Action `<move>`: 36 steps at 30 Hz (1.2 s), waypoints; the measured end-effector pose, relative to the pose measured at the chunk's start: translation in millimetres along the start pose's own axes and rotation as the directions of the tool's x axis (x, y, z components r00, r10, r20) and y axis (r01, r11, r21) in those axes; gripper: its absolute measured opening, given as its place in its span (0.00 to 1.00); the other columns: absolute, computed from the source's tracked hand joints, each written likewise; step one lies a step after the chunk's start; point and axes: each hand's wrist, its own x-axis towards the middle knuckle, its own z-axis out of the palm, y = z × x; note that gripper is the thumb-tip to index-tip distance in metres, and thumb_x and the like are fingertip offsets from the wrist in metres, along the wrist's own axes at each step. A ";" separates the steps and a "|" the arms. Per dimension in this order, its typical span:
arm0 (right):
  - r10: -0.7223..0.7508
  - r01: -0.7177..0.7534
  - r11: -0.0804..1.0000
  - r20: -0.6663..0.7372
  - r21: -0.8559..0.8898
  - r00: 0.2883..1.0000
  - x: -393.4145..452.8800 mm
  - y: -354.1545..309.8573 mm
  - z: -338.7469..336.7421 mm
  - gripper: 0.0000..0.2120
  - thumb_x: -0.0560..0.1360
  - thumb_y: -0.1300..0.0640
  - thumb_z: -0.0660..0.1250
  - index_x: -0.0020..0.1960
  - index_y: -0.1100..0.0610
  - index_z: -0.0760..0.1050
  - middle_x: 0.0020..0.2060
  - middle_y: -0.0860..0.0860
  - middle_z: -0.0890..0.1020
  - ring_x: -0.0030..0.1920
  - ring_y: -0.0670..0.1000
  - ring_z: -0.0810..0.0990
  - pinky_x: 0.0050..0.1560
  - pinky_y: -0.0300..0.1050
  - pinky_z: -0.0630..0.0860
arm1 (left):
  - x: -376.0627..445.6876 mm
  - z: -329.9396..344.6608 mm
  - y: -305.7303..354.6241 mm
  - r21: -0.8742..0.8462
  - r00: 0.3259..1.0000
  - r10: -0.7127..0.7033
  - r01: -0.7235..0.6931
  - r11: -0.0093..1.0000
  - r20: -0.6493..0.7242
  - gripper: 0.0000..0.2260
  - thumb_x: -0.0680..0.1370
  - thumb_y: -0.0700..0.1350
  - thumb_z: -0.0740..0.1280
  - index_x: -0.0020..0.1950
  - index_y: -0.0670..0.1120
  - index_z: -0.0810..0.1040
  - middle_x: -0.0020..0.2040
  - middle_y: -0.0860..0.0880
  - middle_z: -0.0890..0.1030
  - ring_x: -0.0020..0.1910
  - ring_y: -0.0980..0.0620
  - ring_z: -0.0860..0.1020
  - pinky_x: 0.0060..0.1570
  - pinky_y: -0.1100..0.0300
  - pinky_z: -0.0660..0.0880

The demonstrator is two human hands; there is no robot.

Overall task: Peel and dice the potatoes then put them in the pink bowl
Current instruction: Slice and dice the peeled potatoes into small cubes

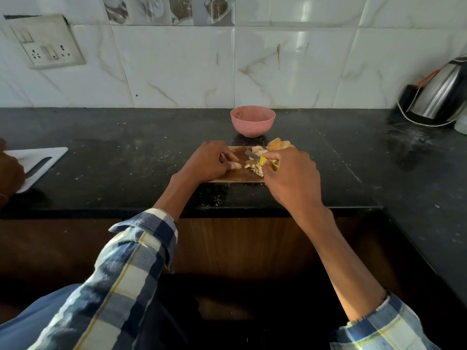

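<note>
Your right hand [290, 173] grips the knife [254, 155]; your left hand [209, 160] pinches a potato piece [236, 165] on the board [235, 176], near the pink bowl [252, 120]. Fingertips close to the blade risk a cut.

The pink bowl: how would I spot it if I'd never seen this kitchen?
Start at the black counter under the white tiled wall. The pink bowl stands at the back, just beyond the wooden board. It is the only round pink thing there.
</note>
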 end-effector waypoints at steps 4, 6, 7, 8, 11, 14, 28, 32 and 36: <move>-0.006 0.005 1.000 -0.018 -0.029 1.000 1.8 2.5 12.9 0.13 0.82 0.49 0.68 0.64 0.52 0.82 0.51 0.51 0.85 0.46 0.47 0.81 0.43 0.42 0.80 | -2.5 14.1 14.0 -0.038 0.977 -0.130 0.125 0.991 -0.170 0.05 0.76 0.50 0.78 0.50 0.51 0.88 0.48 0.55 0.80 0.44 0.59 0.76 0.48 0.61 0.72; -0.038 0.036 0.998 -0.029 -0.055 0.999 3.1 1.5 20.9 0.13 0.82 0.50 0.68 0.63 0.51 0.82 0.49 0.50 0.85 0.45 0.46 0.81 0.40 0.40 0.76 | -4.9 20.7 19.4 -0.059 0.960 -0.148 0.138 0.989 -0.239 0.05 0.77 0.48 0.77 0.50 0.49 0.88 0.45 0.56 0.80 0.41 0.61 0.76 0.44 0.66 0.70; -0.054 0.051 0.996 -0.034 -0.069 0.998 4.0 1.2 25.0 0.13 0.82 0.50 0.68 0.64 0.51 0.82 0.49 0.50 0.86 0.46 0.47 0.82 0.40 0.39 0.73 | -5.8 22.4 19.6 -0.074 0.955 -0.151 0.137 0.988 -0.255 0.04 0.77 0.47 0.77 0.51 0.49 0.88 0.44 0.56 0.80 0.40 0.63 0.75 0.43 0.67 0.70; -0.068 0.065 0.994 -0.037 -0.086 0.997 5.4 1.4 29.0 0.13 0.82 0.49 0.67 0.64 0.50 0.83 0.48 0.50 0.86 0.46 0.47 0.82 0.40 0.39 0.71 | -6.5 22.9 18.5 -0.089 0.956 -0.152 0.133 0.987 -0.249 0.05 0.77 0.46 0.77 0.52 0.49 0.89 0.44 0.57 0.80 0.39 0.63 0.75 0.44 0.66 0.71; -0.100 0.094 0.985 -0.037 -0.144 0.994 9.2 1.4 39.1 0.12 0.82 0.49 0.67 0.62 0.49 0.84 0.47 0.49 0.86 0.46 0.48 0.83 0.39 0.40 0.70 | -7.3 20.6 13.8 -0.091 0.974 -0.128 0.113 0.989 -0.186 0.07 0.77 0.43 0.76 0.54 0.50 0.89 0.45 0.55 0.83 0.40 0.60 0.76 0.47 0.63 0.71; -0.091 0.089 0.989 -0.015 -0.120 0.996 11.2 -1.5 42.7 0.13 0.82 0.49 0.67 0.64 0.49 0.82 0.50 0.50 0.86 0.48 0.50 0.84 0.41 0.44 0.78 | -5.2 22.2 12.4 -0.131 0.964 -0.148 0.121 0.984 -0.223 0.07 0.77 0.41 0.76 0.53 0.49 0.89 0.49 0.53 0.87 0.45 0.59 0.78 0.52 0.62 0.74; -0.106 0.138 0.958 0.139 -0.251 0.985 0.4 -15.5 27.9 0.08 0.82 0.52 0.67 0.58 0.55 0.79 0.47 0.52 0.81 0.45 0.51 0.80 0.41 0.45 0.72 | -2.5 23.9 19.2 -0.168 0.945 -0.222 0.185 0.968 -0.238 0.05 0.75 0.41 0.75 0.47 0.49 0.89 0.39 0.57 0.86 0.37 0.61 0.81 0.40 0.71 0.73; -0.112 0.131 0.966 0.096 -0.223 0.989 -9.4 -10.9 8.2 0.09 0.82 0.51 0.68 0.57 0.55 0.82 0.46 0.51 0.83 0.45 0.51 0.82 0.43 0.45 0.78 | -7.5 25.9 19.0 -0.147 0.940 -0.216 0.182 0.972 -0.265 0.05 0.76 0.44 0.77 0.51 0.49 0.89 0.45 0.55 0.87 0.38 0.63 0.79 0.37 0.79 0.67; -0.116 0.121 0.979 0.039 -0.164 0.992 -3.6 -11.9 11.1 0.09 0.81 0.51 0.68 0.58 0.52 0.84 0.45 0.50 0.84 0.44 0.49 0.82 0.44 0.46 0.81 | -17.5 29.4 15.3 -0.174 0.933 -0.171 0.120 0.977 -0.316 0.08 0.76 0.44 0.76 0.55 0.48 0.88 0.49 0.53 0.88 0.42 0.61 0.82 0.49 0.68 0.79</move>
